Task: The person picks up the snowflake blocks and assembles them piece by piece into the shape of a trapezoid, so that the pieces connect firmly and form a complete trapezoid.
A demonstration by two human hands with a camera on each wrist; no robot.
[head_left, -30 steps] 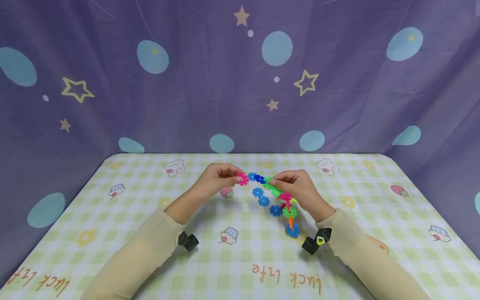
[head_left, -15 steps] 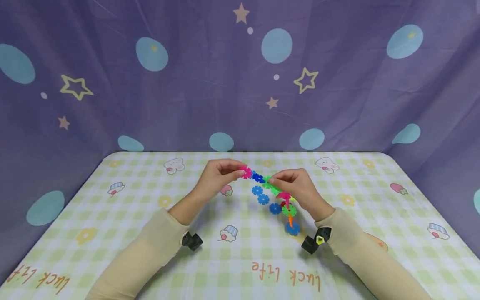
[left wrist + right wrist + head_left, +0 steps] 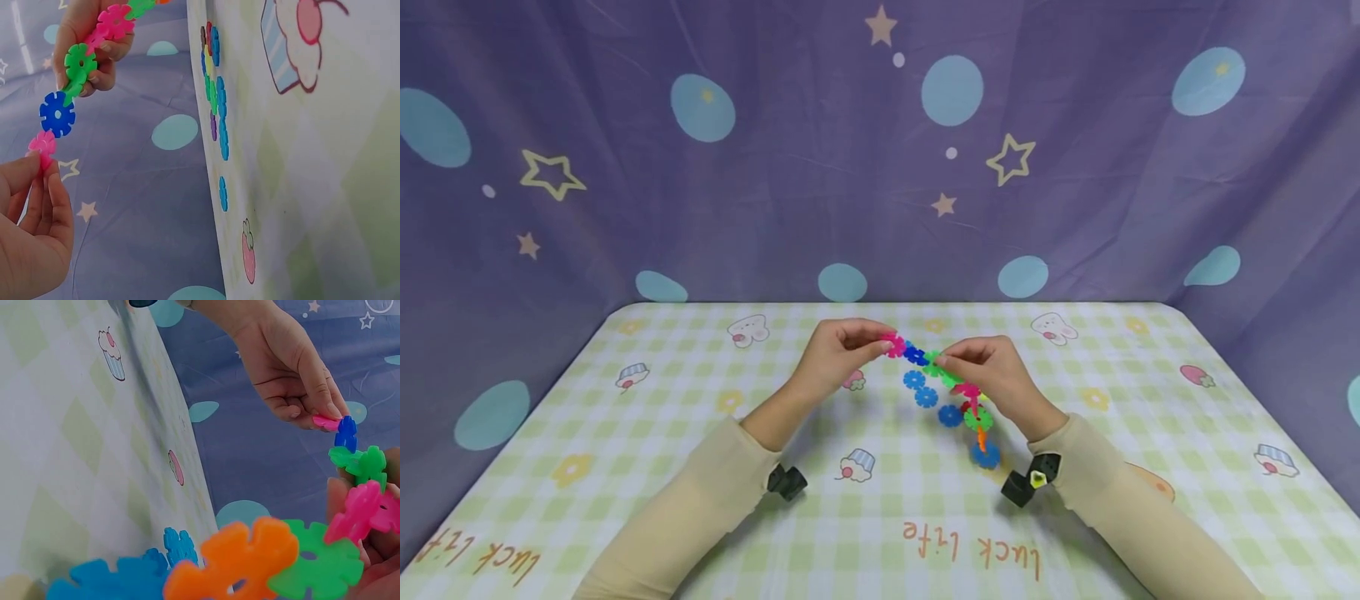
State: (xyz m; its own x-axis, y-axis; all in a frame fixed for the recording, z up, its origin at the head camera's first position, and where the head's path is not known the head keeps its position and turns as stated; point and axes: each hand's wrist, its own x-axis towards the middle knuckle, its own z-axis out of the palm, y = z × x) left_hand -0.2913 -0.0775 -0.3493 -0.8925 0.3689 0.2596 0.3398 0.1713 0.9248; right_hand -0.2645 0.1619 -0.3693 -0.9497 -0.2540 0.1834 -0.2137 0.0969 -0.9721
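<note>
My left hand [image 3: 842, 354] pinches a pink notched plastic disc [image 3: 42, 142] between thumb and fingertips. That disc meets the dark blue disc [image 3: 57, 114] at the near end of a chain of interlocking flower-shaped discs. Held above the table, the chain continues through green discs [image 3: 80, 60] and a pink disc [image 3: 357, 511]. Green, orange [image 3: 234, 562] and blue discs [image 3: 986, 455] hang at its lower end. My right hand [image 3: 997, 379] grips the chain around the green and pink discs; its fingers partly cover them. How deeply the pink and dark blue notches engage is hard to see.
Loose light blue discs [image 3: 927, 397] lie on the checked tablecloth [image 3: 760, 533] below the chain. Beside them are several other discs, including green [image 3: 213, 98] and purple [image 3: 214, 127] ones. A purple patterned curtain [image 3: 790, 167] hangs behind the table.
My left hand has moved slightly right and up, bringing its pink disc from apart to touching the dark blue disc. The right hand stays nearly still, holding the chain.
</note>
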